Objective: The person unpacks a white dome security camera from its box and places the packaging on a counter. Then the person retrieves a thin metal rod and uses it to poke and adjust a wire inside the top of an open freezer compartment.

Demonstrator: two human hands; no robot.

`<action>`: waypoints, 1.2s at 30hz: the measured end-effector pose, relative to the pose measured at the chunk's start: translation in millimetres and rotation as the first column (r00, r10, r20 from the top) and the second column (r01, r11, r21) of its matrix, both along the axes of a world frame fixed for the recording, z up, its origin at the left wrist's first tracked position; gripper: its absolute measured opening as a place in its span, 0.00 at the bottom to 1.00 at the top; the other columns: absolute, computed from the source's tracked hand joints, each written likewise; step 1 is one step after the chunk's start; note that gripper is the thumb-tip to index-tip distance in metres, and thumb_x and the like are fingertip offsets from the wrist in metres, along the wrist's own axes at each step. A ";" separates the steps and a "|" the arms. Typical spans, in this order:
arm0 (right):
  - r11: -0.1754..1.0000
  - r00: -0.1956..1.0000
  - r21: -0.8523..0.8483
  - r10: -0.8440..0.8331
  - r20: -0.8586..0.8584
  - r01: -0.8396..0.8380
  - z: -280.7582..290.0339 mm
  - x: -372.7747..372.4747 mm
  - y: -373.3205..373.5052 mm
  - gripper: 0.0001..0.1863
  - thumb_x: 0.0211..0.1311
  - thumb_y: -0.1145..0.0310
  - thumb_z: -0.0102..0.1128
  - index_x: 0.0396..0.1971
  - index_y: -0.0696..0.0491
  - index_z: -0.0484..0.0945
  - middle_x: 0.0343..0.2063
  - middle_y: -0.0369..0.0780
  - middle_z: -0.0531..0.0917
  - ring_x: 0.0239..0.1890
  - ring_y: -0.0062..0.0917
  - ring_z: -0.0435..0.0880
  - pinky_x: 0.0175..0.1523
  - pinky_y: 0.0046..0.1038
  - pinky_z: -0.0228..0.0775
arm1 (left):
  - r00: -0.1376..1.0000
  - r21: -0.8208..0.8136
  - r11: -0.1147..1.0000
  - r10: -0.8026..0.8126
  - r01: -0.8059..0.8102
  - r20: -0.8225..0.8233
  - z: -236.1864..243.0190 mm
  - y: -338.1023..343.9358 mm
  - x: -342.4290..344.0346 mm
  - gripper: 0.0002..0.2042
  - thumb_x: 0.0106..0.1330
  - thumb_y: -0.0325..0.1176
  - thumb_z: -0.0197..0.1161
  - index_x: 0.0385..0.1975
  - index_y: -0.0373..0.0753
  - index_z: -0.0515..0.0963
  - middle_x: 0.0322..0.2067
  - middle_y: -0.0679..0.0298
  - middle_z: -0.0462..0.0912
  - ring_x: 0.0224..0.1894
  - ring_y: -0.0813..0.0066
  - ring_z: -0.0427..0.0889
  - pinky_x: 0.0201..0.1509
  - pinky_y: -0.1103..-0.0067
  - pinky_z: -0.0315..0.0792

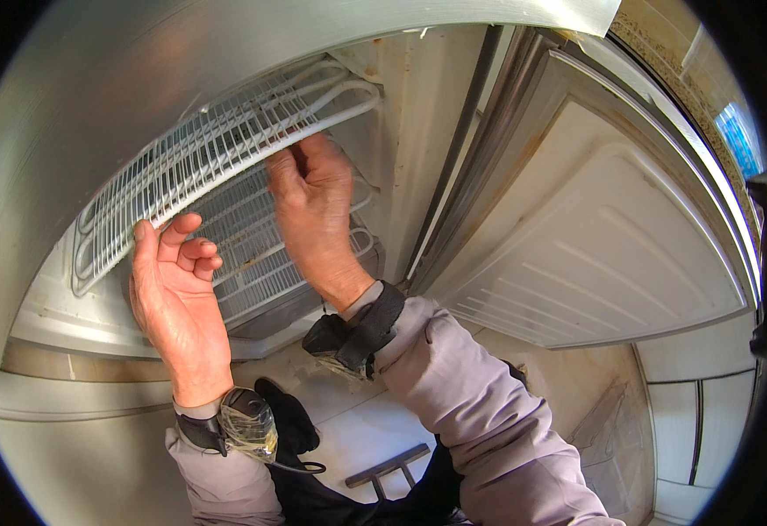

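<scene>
Inside an open freezer compartment, a white wire-and-tube shelf (217, 162) slants down to the left. My left hand (177, 294) is palm up at its lower front edge. The thumb tip touches the front tube, while the other fingers are loosely curled and apart, holding nothing. Farther right, my right hand (315, 215) is raised against the underside of the same shelf. Its fingers are bent together and slightly blurred; the tips, and whatever may be between them, are hidden. Beneath and behind my hands is a second wire-and-tube shelf (256, 250).
The freezer door (594, 219), with a ribbed white inner panel, stands open at the right. A curved metallic panel (94, 96) fills the upper left. Black straps with small devices (252, 421) circle both wrists. Below are a tiled floor (374, 438) and a dark T-shaped bar (388, 465).
</scene>
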State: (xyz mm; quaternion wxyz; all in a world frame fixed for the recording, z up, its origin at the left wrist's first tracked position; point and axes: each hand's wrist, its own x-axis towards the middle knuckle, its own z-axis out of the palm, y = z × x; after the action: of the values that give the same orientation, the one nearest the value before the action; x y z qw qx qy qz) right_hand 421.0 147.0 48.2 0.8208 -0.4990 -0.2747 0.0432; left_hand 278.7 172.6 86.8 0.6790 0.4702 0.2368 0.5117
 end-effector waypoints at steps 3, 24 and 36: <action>0.988 0.986 0.077 0.144 -0.086 -0.137 -0.9 -4.8 -4.0 0.05 0.71 0.73 0.58 0.38 0.59 0.78 0.20 0.35 0.75 0.25 0.15 0.71 0.31 0.24 0.67 | 1.000 -0.016 1.000 0.009 -0.009 -0.004 -0.2 -0.5 0.3 0.17 0.75 0.48 0.59 0.47 0.39 0.76 0.40 0.61 0.84 0.35 0.76 0.79 0.40 0.80 0.73; 0.991 0.990 0.040 0.133 -0.051 -0.131 -10.3 -5.3 -11.9 0.06 0.72 0.71 0.60 0.40 0.59 0.80 0.23 0.31 0.75 0.26 0.14 0.69 0.31 0.22 0.66 | 1.000 -0.027 1.000 -0.004 0.004 0.004 -0.8 1.4 -1.1 0.17 0.76 0.48 0.59 0.46 0.38 0.75 0.40 0.60 0.84 0.35 0.76 0.79 0.41 0.80 0.73; 0.989 0.979 0.063 0.144 -0.147 -0.136 -5.4 -17.9 -13.8 0.06 0.73 0.72 0.59 0.43 0.59 0.79 0.22 0.32 0.75 0.25 0.13 0.69 0.29 0.21 0.63 | 1.000 -0.032 0.999 0.012 -0.012 -0.004 0.7 0.3 -1.2 0.18 0.75 0.48 0.60 0.45 0.37 0.76 0.39 0.60 0.84 0.35 0.77 0.79 0.41 0.80 0.73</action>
State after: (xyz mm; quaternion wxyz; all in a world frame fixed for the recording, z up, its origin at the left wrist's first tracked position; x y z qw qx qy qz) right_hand 403.1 133.2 42.8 0.8470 -0.4519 -0.2473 0.1310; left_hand 277.5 172.8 87.5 0.6829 0.4586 0.2490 0.5112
